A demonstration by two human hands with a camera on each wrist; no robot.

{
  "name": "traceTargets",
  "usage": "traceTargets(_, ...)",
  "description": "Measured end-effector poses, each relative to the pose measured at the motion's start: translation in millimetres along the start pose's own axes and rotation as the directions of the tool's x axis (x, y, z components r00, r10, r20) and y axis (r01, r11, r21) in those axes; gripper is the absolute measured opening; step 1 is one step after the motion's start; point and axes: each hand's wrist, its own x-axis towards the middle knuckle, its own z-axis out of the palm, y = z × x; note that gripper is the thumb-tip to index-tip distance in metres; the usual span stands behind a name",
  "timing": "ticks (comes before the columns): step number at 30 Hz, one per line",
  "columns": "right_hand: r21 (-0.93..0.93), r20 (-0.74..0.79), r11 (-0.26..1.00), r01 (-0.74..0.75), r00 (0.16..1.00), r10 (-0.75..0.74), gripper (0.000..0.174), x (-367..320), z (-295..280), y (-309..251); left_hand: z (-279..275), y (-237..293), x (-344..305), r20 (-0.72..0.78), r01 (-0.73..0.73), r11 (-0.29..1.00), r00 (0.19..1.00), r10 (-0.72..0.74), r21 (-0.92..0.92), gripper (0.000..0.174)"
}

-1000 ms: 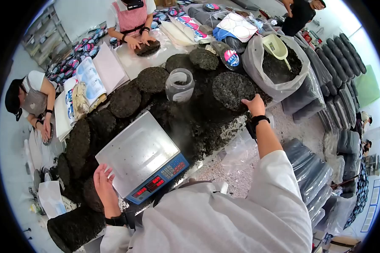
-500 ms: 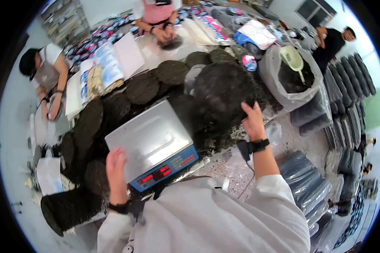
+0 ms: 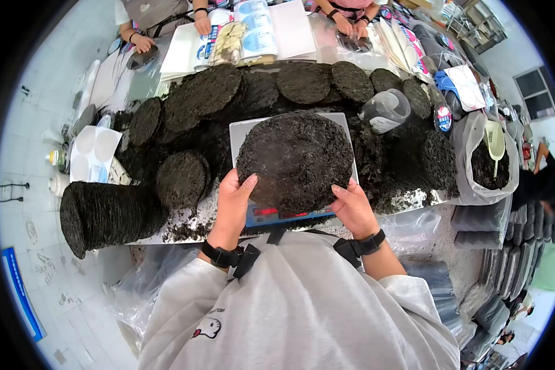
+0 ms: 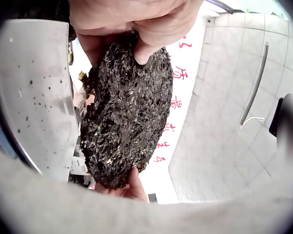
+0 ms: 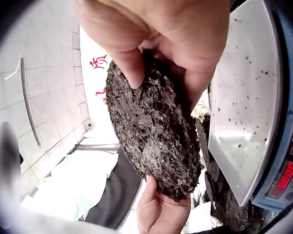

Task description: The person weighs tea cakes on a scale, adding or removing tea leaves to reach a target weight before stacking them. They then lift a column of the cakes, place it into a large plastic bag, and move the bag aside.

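Observation:
Both hands hold a round, flat cake of dried dark seaweed (image 3: 293, 157) by its near edge in the head view. My left hand (image 3: 231, 200) pinches the left side, thumb on the face towards me and fingers behind. On the right side, my right hand (image 3: 354, 209) grips the same way. The cake is tilted up over the digital scale (image 3: 240, 132). In the right wrist view the scale's metal pan (image 5: 246, 92) shows bare apart from dark crumbs, and its red display (image 5: 285, 175) is lit.
More seaweed cakes (image 3: 304, 83) line the table's far side. A stacked roll of cakes (image 3: 114, 213) lies at the left, and a clear plastic jar (image 3: 385, 111) leans behind the scale. At right stands a sack (image 3: 468, 154) with a scoop (image 3: 494, 142). Other people work across the table.
My right hand has lifted the seaweed cake off the pile at right and brought it over the scale. My left hand has left the scale's edge and now grips the cake. The head view has turned.

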Motion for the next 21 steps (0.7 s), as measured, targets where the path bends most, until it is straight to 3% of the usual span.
traceTargets(5,-0.009,-0.083,1.0,0.024,0.996,-0.025,0.038,12,5,21,-29,6,0,-0.009,0.017,0.999,1.0,-0.017,0.049,0.027)
traceTargets(7,-0.005,-0.115,0.999,0.039,0.993,-0.04,0.036,14,5,23,-63,10,7,-0.033,0.046,0.994,0.999,-0.043,0.099,0.035)
traceTargets(9,0.027,-0.132,0.995,0.096,0.987,-0.092,0.035,9,7,15,-102,14,24,-0.15,-0.075,0.936,0.98,0.134,0.345,0.049)
traceTargets(10,0.033,-0.166,0.995,0.091,0.982,-0.084,0.034,5,4,12,-148,-1,33,-0.177,-0.039,0.727,0.96,0.218,0.686,0.056)
traceTargets(11,0.032,-0.179,0.994,0.103,0.979,-0.096,0.034,2,-3,12,-188,-23,44,-0.161,0.022,0.404,0.936,0.312,0.915,0.064)
traceTargets(12,0.024,-0.164,0.993,0.114,0.98,-0.109,0.034,-1,-13,13,-198,-34,45,-0.146,0.01,0.407,0.941,0.304,0.913,0.064)
traceTargets(14,0.017,-0.161,0.99,0.142,0.977,-0.138,0.035,-6,-15,12,-212,-52,35,-0.217,0.219,-0.194,0.976,0.028,0.956,0.081)
traceTargets(15,0.014,-0.18,0.987,0.158,0.972,-0.153,0.035,-9,-6,10,-228,-68,30,-0.283,0.226,-0.298,0.945,-0.162,0.927,0.097)
traceTargets(17,-0.034,-0.289,0.968,0.248,0.925,-0.247,0.035,-11,8,4,-240,-83,24,-0.194,0.147,-0.401,0.978,-0.08,0.904,0.104)
traceTargets(21,-0.072,-0.319,0.94,0.333,0.885,-0.338,0.033,-19,7,-3,-242,-71,28,-0.181,0.139,-0.336,0.979,-0.098,0.932,0.101)
